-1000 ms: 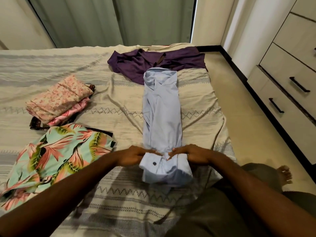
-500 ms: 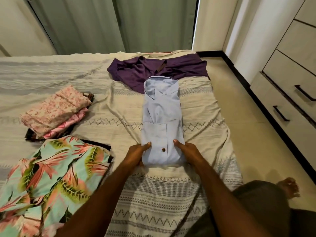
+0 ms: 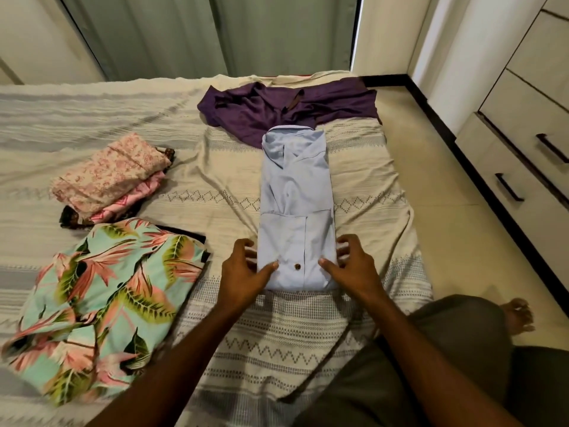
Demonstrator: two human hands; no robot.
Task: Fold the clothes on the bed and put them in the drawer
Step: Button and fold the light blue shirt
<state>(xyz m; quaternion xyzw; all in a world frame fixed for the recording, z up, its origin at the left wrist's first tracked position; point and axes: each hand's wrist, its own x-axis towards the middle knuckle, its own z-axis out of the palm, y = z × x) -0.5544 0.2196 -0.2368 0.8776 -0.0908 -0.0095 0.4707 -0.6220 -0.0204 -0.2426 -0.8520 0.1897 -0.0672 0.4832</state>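
A light blue shirt lies folded into a long narrow strip on the bed, collar at the far end and its near end doubled over. My left hand holds the near left edge, thumb on top and fingers curled at the side. On the near right edge my right hand does the same. A crumpled purple garment lies unfolded just beyond the collar. The drawer unit with dark handles stands at the right, its drawers closed.
A stack of folded pink floral clothes sits at the left of the bed. Nearer me lies a folded tropical-print garment. A strip of tiled floor separates the bed from the drawers. My knee and foot are at the lower right.
The shirt's near end has been folded up over its middle, making it shorter. Both hands slid from the top of the fold out to its two side edges.
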